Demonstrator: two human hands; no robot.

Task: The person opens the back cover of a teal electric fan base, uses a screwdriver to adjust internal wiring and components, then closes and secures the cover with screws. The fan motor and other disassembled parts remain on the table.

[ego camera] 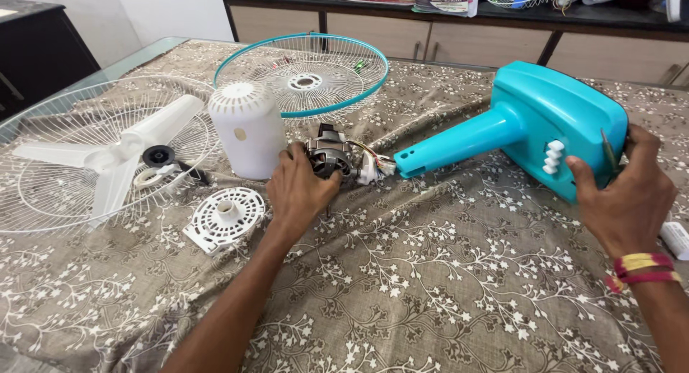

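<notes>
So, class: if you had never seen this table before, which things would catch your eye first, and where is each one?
The bright turquoise plastic fan base with its long neck lies at right, gripped by the right hand. At centre the left hand rests on a bare metal fan motor, beside a white plastic motor cover. At left, white three-blade fan blades lie in a white wire grille.

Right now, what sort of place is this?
Probably a home room used for fan repair: a cloth-covered table, a wooden sideboard behind, and loose parts, the motor under the left hand and the teal base.
</notes>
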